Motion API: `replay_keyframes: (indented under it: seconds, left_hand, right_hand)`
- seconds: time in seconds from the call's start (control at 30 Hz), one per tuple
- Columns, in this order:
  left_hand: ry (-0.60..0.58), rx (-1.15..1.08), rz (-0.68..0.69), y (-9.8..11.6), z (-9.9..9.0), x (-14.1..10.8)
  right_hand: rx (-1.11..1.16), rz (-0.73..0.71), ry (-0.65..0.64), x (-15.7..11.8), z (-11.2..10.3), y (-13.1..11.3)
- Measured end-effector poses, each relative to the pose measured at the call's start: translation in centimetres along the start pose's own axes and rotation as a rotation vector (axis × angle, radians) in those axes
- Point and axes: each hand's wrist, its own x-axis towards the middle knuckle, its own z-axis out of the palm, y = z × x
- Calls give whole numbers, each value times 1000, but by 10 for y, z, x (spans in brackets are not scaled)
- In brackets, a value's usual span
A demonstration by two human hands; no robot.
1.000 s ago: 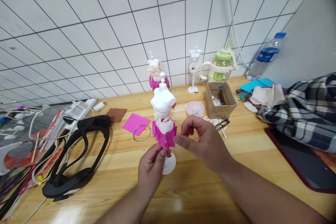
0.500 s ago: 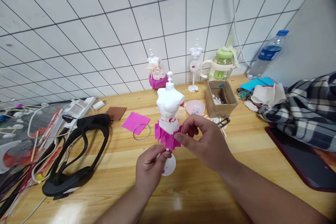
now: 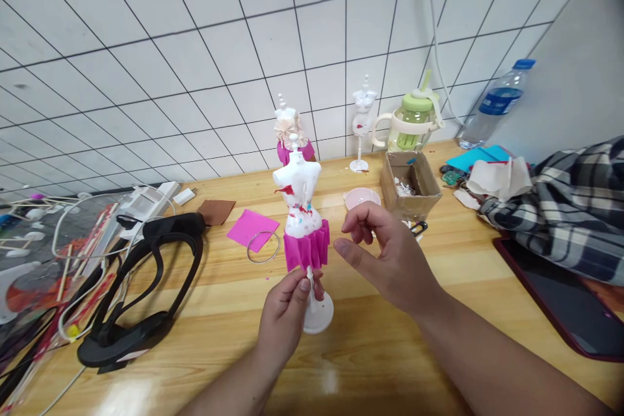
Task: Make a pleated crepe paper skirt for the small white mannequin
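My left hand (image 3: 287,305) pinches the thin stem of a small white dress-form mannequin (image 3: 301,185), just below its pleated magenta paper skirt (image 3: 307,246). Red and blue specks mark the white torso, and a red scrap clings to its chest. The round base is tilted toward me beneath the hand. To the right of the skirt, my right hand (image 3: 383,257) is held apart from it, thumb and fingers parted with nothing between them. A magenta paper square (image 3: 252,229) lies to the left, partly under a metal ring (image 3: 264,247).
Behind stand a mannequin in a ruffled top (image 3: 287,129) and a plain mannequin (image 3: 359,123). A pink dish (image 3: 361,197), a cardboard box (image 3: 412,185), a green-lidded cup (image 3: 414,117) and a phone (image 3: 560,296) are on the right. A black headset strap (image 3: 146,286) lies left.
The mannequin has turned on its stem and shifted left, showing its chest's red scrap and a different part of the skirt. My right hand has let go of the skirt's edge.
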Motion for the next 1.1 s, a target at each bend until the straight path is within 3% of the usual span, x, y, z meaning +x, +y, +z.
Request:
replay_keyframes:
  seconds: [0.27, 0.47, 0.6, 0.8, 1.1]
  left_hand:
    - [-43, -112, 16, -3, -1, -5]
    - [-229, -423, -48, 8, 4, -8]
    - [-316, -418, -69, 3, 3, -11]
    - [-254, -391, -111, 7, 4, -8]
    - [-320, -391, -130, 4, 0, -11]
  right_hand:
    - [21, 33, -33, -2, 7, -4]
    - [10, -2, -20, -3, 6, -6]
    - [-55, -78, 5, -5, 6, -9]
    - [-57, -51, -11, -4, 7, -13]
    - [-47, -32, -4, -6, 6, -13]
